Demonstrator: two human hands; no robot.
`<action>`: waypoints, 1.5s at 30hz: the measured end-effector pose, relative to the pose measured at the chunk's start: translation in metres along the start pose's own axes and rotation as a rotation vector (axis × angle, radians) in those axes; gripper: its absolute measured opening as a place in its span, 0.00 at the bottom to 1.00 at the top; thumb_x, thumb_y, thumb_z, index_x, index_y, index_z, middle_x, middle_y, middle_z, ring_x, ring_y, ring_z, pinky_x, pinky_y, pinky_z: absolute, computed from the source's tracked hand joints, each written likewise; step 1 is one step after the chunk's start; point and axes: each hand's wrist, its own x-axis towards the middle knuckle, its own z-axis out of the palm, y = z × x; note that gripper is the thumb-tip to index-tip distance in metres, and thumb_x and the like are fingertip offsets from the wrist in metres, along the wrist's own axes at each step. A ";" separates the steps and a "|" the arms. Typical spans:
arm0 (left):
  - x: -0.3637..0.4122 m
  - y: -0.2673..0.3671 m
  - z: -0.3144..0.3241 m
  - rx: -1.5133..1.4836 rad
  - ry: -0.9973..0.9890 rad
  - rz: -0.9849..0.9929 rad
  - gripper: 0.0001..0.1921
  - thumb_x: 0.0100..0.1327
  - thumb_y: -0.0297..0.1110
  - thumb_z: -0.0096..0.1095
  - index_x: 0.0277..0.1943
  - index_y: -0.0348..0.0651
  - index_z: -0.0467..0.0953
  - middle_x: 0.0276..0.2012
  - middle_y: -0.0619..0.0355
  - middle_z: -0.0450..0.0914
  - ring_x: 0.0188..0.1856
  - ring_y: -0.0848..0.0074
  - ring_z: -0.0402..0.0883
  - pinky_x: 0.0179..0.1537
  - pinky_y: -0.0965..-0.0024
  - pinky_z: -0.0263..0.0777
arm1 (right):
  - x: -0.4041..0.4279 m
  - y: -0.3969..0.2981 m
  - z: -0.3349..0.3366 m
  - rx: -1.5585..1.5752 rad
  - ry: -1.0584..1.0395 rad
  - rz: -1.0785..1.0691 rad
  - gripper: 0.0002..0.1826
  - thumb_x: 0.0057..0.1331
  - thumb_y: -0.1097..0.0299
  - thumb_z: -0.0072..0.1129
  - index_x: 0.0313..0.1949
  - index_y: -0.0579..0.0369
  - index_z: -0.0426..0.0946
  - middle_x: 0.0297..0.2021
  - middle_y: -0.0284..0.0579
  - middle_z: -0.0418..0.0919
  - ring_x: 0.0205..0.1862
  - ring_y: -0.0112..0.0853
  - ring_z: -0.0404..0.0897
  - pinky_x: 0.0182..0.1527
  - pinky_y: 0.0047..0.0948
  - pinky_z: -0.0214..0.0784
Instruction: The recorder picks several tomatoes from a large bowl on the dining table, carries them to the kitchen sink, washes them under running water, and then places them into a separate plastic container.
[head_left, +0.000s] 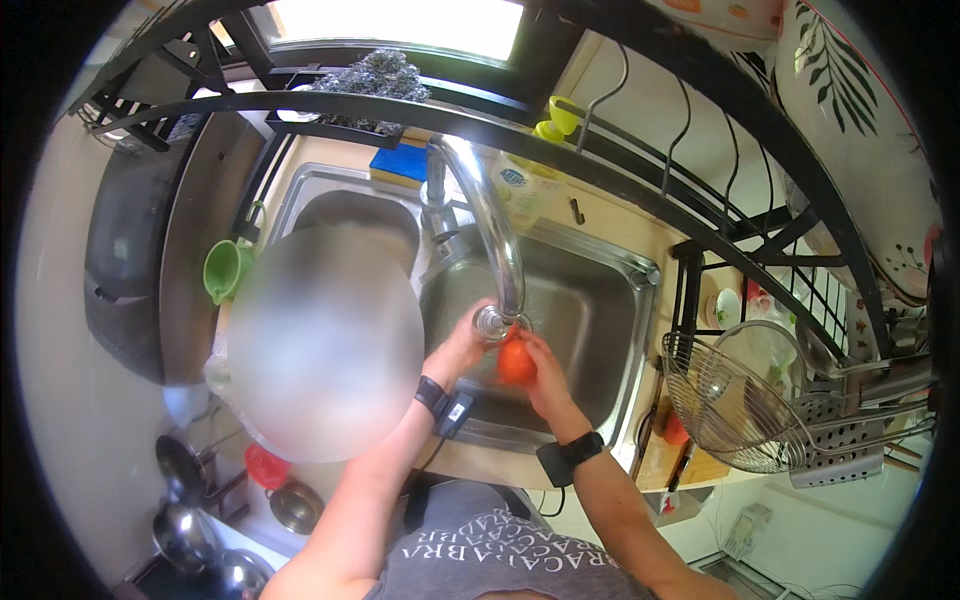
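Observation:
Over the right basin of a stainless steel sink (645, 360), my right hand (547, 367) holds a red tomato (517, 362) just below the faucet's end. My left hand (466, 337) is beside the nozzle (493, 322) of the chrome faucet (495, 217). Its fingers are partly hidden behind the nozzle, so I cannot tell whether they grip it or touch the tomato. Both wrists wear black bands with small devices.
A blurred oval covers part of the left side. A black rack (660, 180) arches overhead. At right, a wire strainer (735, 405) hangs above a wooden cutting board (709, 471) with another red item (675, 429). A blue-and-yellow sponge (401, 163) and soap bottle (529, 184) stand behind the sink.

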 end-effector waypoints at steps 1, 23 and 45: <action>-0.003 0.003 0.008 0.032 -0.018 -0.006 0.15 0.63 0.44 0.54 0.47 0.45 0.74 0.39 0.57 0.80 0.39 0.67 0.80 0.44 0.64 0.74 | 0.001 -0.002 -0.013 0.066 -0.018 0.000 0.24 0.69 0.60 0.49 0.61 0.51 0.60 0.56 0.45 0.66 0.54 0.38 0.72 0.44 0.45 0.75; -0.059 0.013 -0.035 0.220 -0.026 -0.255 0.32 0.68 0.63 0.33 0.51 0.39 0.69 0.34 0.50 0.79 0.33 0.68 0.80 0.37 0.66 0.77 | 0.073 0.035 0.042 -0.097 -0.058 0.023 0.17 0.64 0.58 0.56 0.45 0.58 0.76 0.41 0.43 0.79 0.42 0.29 0.77 0.43 0.30 0.71; -0.026 0.004 -0.018 0.168 -0.034 -0.277 0.25 0.71 0.52 0.33 0.51 0.39 0.70 0.42 0.48 0.78 0.39 0.63 0.80 0.40 0.62 0.76 | 0.039 0.006 0.026 -0.532 -0.128 -0.204 0.24 0.65 0.60 0.58 0.56 0.57 0.68 0.50 0.42 0.75 0.51 0.30 0.75 0.53 0.30 0.67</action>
